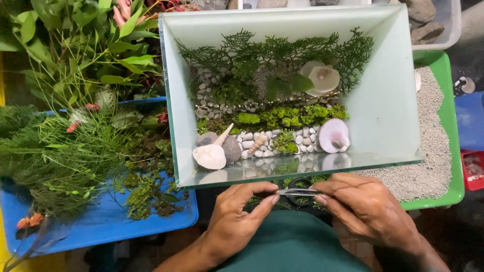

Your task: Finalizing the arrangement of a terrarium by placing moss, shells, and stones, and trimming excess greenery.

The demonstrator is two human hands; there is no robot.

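A rectangular glass tank (383, 106) stands in front of me. Inside it are ferny green sprigs (262, 50), moss (287, 117), white pebbles (252, 142), grey stones and several seashells, among them a pink one (334, 135) and a white one (209, 156). Below the tank's near wall, my left hand (234, 219) and my right hand (365, 206) hold small metal tweezers (297, 192) between their fingertips. A black scissor handle (301, 184) lies just behind the tweezers.
A blue tray (106, 224) at the left holds moss clumps, grassy cuttings and leafy plants (85, 55). A green tray (446, 126) at the right holds pale gravel (428, 166). A grey bin with rocks (428, 22) sits at the back right. A red box (473, 168) is at the far right.
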